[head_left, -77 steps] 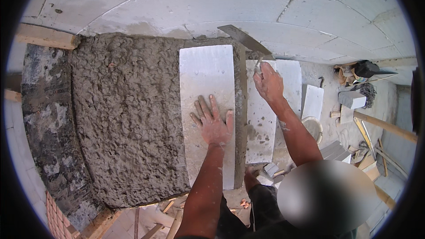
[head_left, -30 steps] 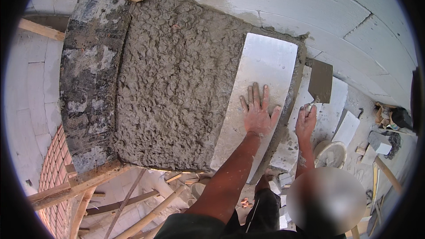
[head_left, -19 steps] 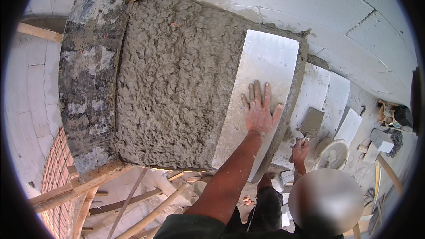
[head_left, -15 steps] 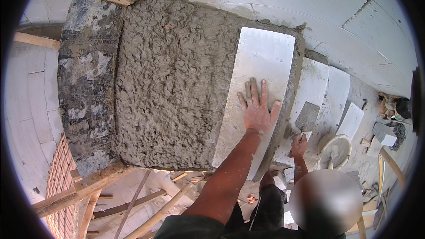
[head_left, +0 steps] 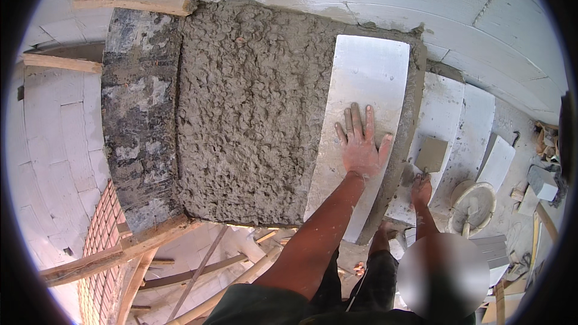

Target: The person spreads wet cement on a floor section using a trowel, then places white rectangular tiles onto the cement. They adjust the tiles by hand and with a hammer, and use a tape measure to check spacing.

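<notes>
My left hand (head_left: 363, 144) lies flat, fingers spread, on a long white slab (head_left: 370, 78). The slab rests on a bed of wet grey mortar (head_left: 247, 108) along its right side. In my right hand (head_left: 422, 188) is the handle of a trowel (head_left: 431, 154), its flat grey blade pointing away from me. The blade is over the white stair treads (head_left: 438, 99) to the right of the mortar bed. A blurred disc covers part of the right arm.
A stained dark board (head_left: 139, 114) borders the mortar at left, with timber beams (head_left: 150, 238) below. White block walling (head_left: 421, 0) runs along the far side. A round bucket (head_left: 460, 195) stands at right, near a pale grey block (head_left: 542, 182).
The view has shifted, so the scene sits farther right. My left hand stays flat on the slab. The trowel has moved slightly away from me, and its blade looks smoother.
</notes>
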